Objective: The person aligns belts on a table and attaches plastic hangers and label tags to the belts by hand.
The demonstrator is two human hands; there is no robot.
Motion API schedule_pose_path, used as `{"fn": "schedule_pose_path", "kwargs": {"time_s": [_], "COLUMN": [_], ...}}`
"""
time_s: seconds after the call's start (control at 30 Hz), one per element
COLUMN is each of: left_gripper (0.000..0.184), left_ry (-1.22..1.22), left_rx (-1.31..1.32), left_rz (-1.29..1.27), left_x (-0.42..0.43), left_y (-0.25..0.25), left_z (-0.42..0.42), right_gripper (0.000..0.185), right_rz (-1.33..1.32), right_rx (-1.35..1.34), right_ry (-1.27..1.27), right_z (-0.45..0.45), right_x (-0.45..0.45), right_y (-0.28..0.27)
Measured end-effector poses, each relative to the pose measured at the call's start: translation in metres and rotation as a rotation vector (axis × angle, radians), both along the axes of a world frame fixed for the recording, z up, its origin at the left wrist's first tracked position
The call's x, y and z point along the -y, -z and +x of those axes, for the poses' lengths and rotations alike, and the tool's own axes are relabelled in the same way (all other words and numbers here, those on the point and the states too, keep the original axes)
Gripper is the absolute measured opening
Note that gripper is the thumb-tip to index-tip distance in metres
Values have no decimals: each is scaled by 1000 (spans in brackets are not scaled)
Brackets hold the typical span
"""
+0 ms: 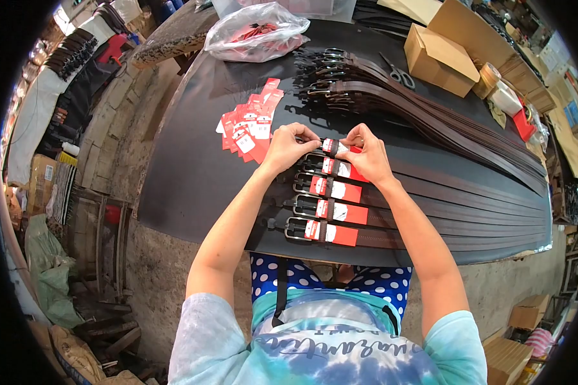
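Observation:
A row of dark brown belts (443,221) lies side by side on the black table, their metal buckles (297,228) at the left end. Each has a red and white card tag (340,234) tucked under its loop. At the farthest belt of the row, my left hand (290,149) pinches by the left edge of its tag; the fingertips hide what is between them. My right hand (370,154) has thumb and fingers closed on that same red tag (332,147), at its right part. Left of my hands, loose red tags (253,128) lie fanned in a pile.
A thick bundle of brown belts (417,99) curves across the far side, with scissors (398,76) beside it. A clear plastic bag (257,35) holding red items sits at the back. Cardboard boxes (441,61) and a tape roll (488,76) stand at the far right.

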State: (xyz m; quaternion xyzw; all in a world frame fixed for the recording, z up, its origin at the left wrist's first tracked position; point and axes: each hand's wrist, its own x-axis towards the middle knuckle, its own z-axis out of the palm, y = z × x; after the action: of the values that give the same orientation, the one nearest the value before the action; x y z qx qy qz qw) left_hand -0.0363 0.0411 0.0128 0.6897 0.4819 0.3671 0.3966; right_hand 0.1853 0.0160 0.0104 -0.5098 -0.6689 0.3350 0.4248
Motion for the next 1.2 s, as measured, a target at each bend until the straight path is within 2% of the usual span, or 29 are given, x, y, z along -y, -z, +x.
{"fn": "schedule_pose_path", "kwargs": {"time_s": [0.1,0.2,0.27,0.4,0.5,0.6,0.8,1.2], "left_gripper": [18,17,17,17,18,18,19,19], "left_ry": [9,20,21,5,1,28,56,135], "left_rx": [-26,-19,-6,5,2,49,93,-17], "left_rz": [-6,-26,-35,-62,-80,-112,-154,-45], "left_x": [-1,-2,-3,0,0,-1,-1,-4], "left_y": [0,3,4,2,1,1,0,-3], "left_z": [-1,-1,-3,-2,-3,-6,-6,-7], "right_gripper": [48,42,32,19,17,16,16,21], "right_rz": [35,-3,169,130,108,186,150,178], "right_rx": [-9,-20,229,240,184,182,164,186], "right_ry": [-49,-95,-117,-116,-101,-105,-110,-152], "right_z": [6,13,24,36,35,31,26,26], "right_x": [-2,0,0,12,12,9,9,8], "right_y": [2,-4,-4,-10,-4,2,0,3]}}
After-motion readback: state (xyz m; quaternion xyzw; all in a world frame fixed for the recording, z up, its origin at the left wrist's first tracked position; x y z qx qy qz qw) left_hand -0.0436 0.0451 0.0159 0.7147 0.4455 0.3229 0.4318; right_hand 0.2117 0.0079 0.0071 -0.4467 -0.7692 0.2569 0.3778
